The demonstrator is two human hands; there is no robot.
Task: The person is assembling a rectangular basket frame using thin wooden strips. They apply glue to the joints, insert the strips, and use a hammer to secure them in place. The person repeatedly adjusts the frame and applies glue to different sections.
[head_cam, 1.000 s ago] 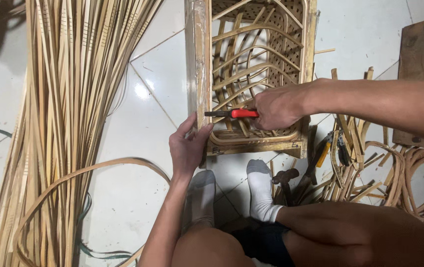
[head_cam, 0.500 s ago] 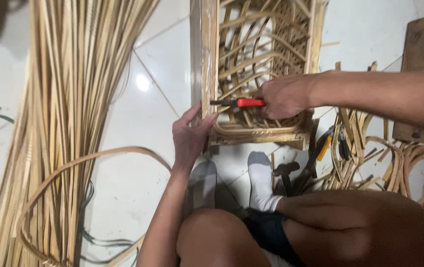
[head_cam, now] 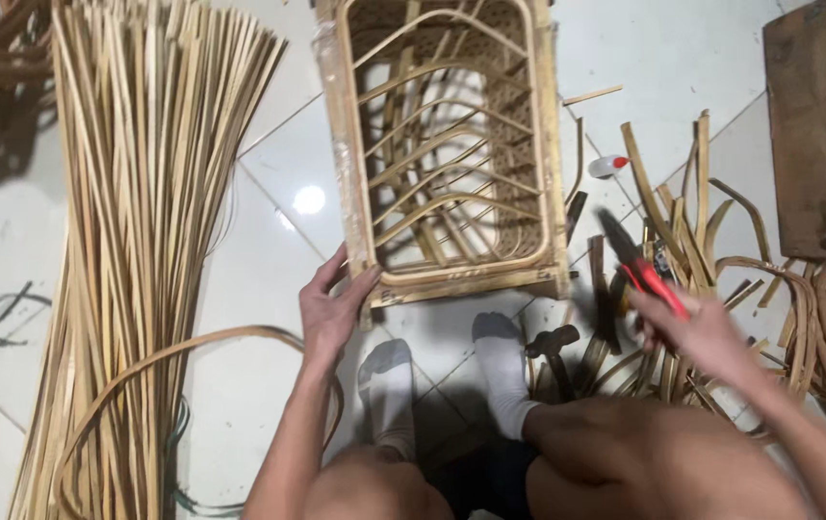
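A rattan frame (head_cam: 451,144) with curved ribs inside stands on the white tiled floor in front of me. My left hand (head_cam: 331,308) grips its near left corner. My right hand (head_cam: 697,332) is off to the right of the frame, above the scrap pieces, and holds red-handled pliers (head_cam: 639,265) with the dark jaws pointing up and left. My two feet in white socks (head_cam: 442,371) rest just below the frame's near edge.
A large bundle of long rattan strips (head_cam: 143,212) lies on the left, with a bent strip looping at its base. Short curved rattan offcuts (head_cam: 721,250) pile on the right. A hammer (head_cam: 553,347) lies by my right foot. A wooden board (head_cam: 822,125) sits at top right.
My right hand has pulled the pliers away from the frame's near edge and swung out to the right over the offcuts. My left hand stays on the frame's corner.
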